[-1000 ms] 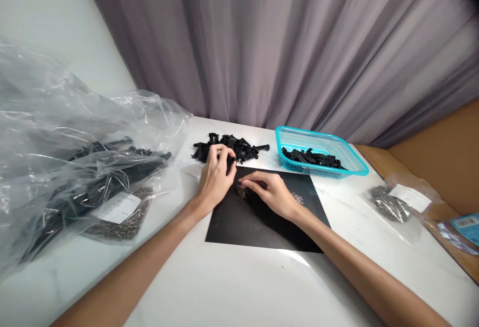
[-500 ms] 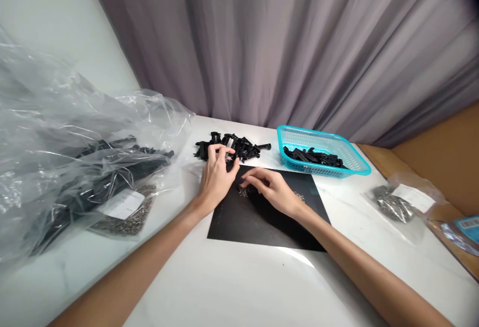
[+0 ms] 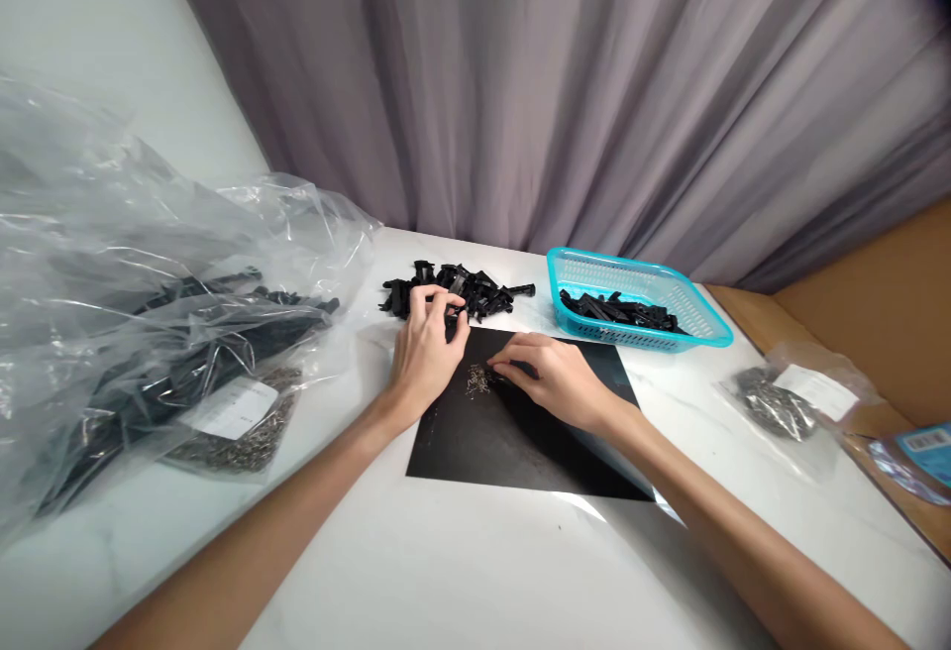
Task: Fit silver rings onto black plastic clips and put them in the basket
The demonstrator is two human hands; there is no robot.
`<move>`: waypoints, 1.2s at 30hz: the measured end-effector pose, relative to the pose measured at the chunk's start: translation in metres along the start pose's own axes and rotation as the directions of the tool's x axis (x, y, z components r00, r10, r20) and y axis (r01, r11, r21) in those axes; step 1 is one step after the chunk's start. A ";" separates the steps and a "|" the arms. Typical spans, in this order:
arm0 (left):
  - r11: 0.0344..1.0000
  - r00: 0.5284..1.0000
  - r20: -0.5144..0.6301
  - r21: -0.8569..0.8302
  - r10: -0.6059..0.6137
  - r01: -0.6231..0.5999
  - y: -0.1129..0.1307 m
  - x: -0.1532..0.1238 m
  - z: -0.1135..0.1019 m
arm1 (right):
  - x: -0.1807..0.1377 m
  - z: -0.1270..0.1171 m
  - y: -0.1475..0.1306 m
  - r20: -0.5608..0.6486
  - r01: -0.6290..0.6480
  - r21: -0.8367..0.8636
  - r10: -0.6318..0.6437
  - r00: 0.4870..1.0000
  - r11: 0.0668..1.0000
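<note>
My left hand (image 3: 427, 348) is closed, with thumb and fingers curled round a black plastic part (image 3: 451, 321) that they mostly cover. Just beyond it lies a heap of black plastic parts (image 3: 482, 291). Over the black mat (image 3: 468, 442), my right hand (image 3: 554, 378) has thumb and index fingertips pinched together. Whatever may be between them is too small to make out. Beside those fingertips, to the left, is a small scatter of tiny metal pieces (image 3: 477, 381) on the mat.
A blue basket (image 3: 639, 335) holds more black parts at the back right. On the left, large clear bags (image 3: 185, 244) contain black parts, with a bag of small metal pieces (image 3: 257, 437) in front. Another such bag (image 3: 780, 404) lies right. A grey curtain (image 3: 475, 85) hangs behind.
My right hand has shifted slightly right, off the tiny metal pieces, which now show more fully. My left hand stays nearly in place. The whole view has moved a little.
</note>
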State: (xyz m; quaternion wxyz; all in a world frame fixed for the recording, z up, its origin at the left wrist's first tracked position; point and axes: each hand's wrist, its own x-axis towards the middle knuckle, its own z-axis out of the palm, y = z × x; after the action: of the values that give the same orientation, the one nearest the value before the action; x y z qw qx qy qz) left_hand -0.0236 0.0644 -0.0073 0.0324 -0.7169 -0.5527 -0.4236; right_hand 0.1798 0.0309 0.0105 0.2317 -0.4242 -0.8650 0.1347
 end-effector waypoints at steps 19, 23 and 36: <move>0.979 0.994 -0.042 -0.175 0.102 -0.108 -0.003 0.001 0.002 | -0.017 0.003 -0.012 -0.089 -0.121 -0.119 0.111 0.990 0.985; 0.931 0.997 0.044 -0.362 0.062 -0.042 0.003 -0.001 0.004 | -0.028 0.003 -0.009 -0.120 -0.169 -0.056 0.161 0.980 0.984; 0.841 0.944 0.311 -0.535 0.108 0.080 0.044 -0.023 -0.007 | -0.083 -0.015 0.014 -0.256 -0.305 0.242 0.364 0.895 0.921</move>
State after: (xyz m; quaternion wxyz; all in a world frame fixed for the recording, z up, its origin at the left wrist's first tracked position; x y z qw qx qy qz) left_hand 0.0084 0.0262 0.0009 -0.2606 -0.7612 -0.4030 -0.4361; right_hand 0.2408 -0.0260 -0.0059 0.3726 -0.5575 -0.7166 0.1920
